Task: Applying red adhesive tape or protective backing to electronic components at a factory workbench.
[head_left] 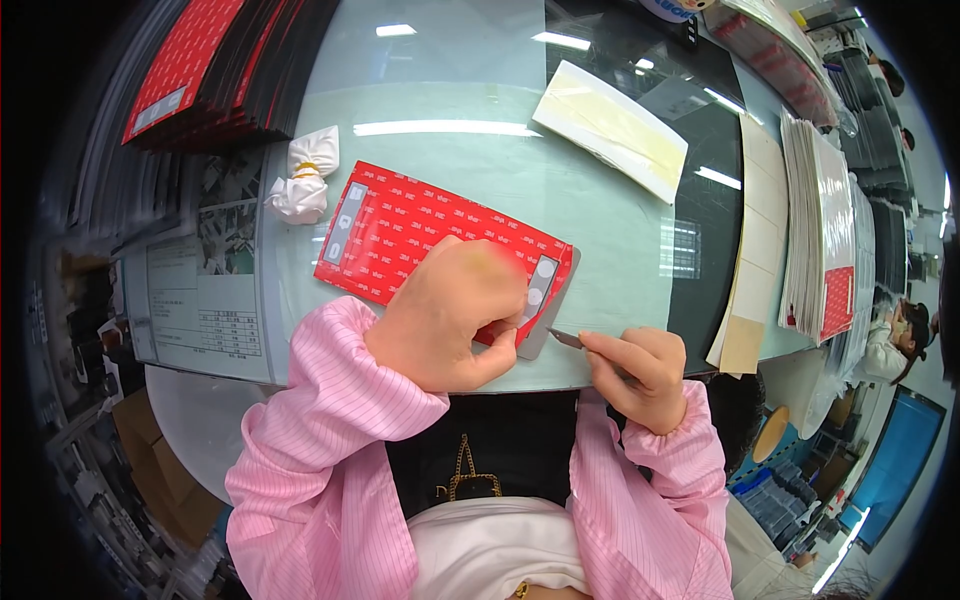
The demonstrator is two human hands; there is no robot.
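A flat panel faced with red printed film lies tilted on the table in front of me. Along its right end a grey strip shows from under the red, beside a few pale round and oval cutouts. My left hand rests over the panel's near right part, thumb and forefinger pinched on the red film at the edge; whether the film is lifted there, I cannot tell. In my right hand is a thin pointed metal tool, its tip just off the panel's right edge.
A white knotted bundle sits left of the panel. Red and black panels are stacked at far left. A cream-and-white pad lies at far right. Beyond it stand a card strip and stacked white sheets. A printed sheet lies at left.
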